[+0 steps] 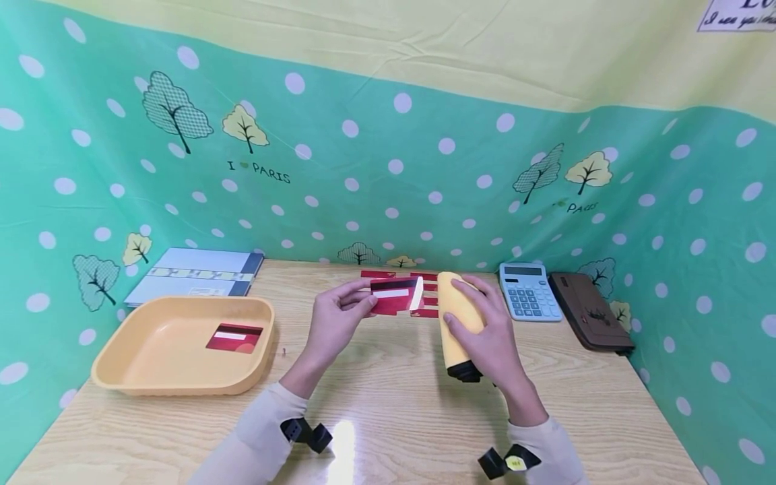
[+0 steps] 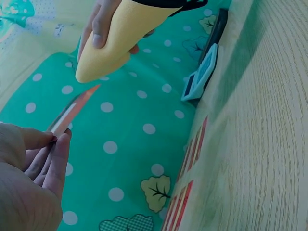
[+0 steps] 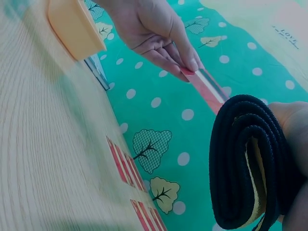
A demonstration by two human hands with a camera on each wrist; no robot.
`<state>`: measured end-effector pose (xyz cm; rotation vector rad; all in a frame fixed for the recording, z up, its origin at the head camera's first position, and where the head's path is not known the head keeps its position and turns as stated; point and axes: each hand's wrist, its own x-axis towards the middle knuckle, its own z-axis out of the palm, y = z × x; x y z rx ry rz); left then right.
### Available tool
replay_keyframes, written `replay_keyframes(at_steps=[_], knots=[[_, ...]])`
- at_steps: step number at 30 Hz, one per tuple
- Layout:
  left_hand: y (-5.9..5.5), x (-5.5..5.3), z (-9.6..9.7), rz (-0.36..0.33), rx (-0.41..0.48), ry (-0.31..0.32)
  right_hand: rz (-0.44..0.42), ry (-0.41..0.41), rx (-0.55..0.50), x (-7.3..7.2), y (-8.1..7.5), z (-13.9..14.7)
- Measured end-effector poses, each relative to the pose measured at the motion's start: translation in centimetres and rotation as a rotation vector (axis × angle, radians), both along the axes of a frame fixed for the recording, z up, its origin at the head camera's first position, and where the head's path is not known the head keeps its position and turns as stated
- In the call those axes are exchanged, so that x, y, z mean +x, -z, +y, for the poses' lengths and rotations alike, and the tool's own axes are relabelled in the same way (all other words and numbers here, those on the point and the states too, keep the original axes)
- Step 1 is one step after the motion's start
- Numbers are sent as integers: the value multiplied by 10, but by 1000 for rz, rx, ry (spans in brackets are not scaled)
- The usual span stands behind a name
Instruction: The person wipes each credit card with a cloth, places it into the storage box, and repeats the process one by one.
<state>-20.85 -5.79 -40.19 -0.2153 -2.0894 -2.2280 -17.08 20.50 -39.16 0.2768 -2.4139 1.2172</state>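
My left hand (image 1: 339, 311) pinches a red bank card (image 1: 391, 298) between thumb and fingers, its dark stripe and white strip facing me. The card is held up off the table, tilted in the left wrist view. Just to its right, my right hand (image 1: 487, 330) grips a rolled yellow cloth (image 1: 450, 337) with a black edge. The right wrist view shows the roll's layered black end (image 3: 240, 163). Behind the held card, more red cards (image 1: 427, 312) lie in rows on the table, partly hidden by the hand-held things. Another red card (image 1: 235, 338) lies inside the yellow basin (image 1: 130, 380).
A blue-and-white folder (image 1: 200, 269) lies behind the basin at the back left. At the back right are a light blue calculator (image 1: 530, 293) and a brown zipped wallet (image 1: 588, 313). A green dotted curtain (image 1: 376, 168) stands around the wooden table (image 1: 388, 417).
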Motion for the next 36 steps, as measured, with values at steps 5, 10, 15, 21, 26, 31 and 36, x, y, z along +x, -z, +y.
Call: replay_keyframes(at_steps=[5,10,15,21,26,31,36], knots=[[0,1,1,-1,-16,11,1,-7,4,2,-1,-3],[2,1,1,-2,-5,34,7,-29,-1,5,-2,-7],[3,1,3,-4,-14,41,20,-59,-7,6,-1,-10],[5,2,5,-7,-21,66,24,-72,13,6,1,-14],[4,5,9,-14,2,90,35,-81,32,6,3,-17],[0,10,12,-22,23,120,45,-103,53,8,5,-22],[-1,13,15,-29,21,147,70,-136,69,10,7,-28]])
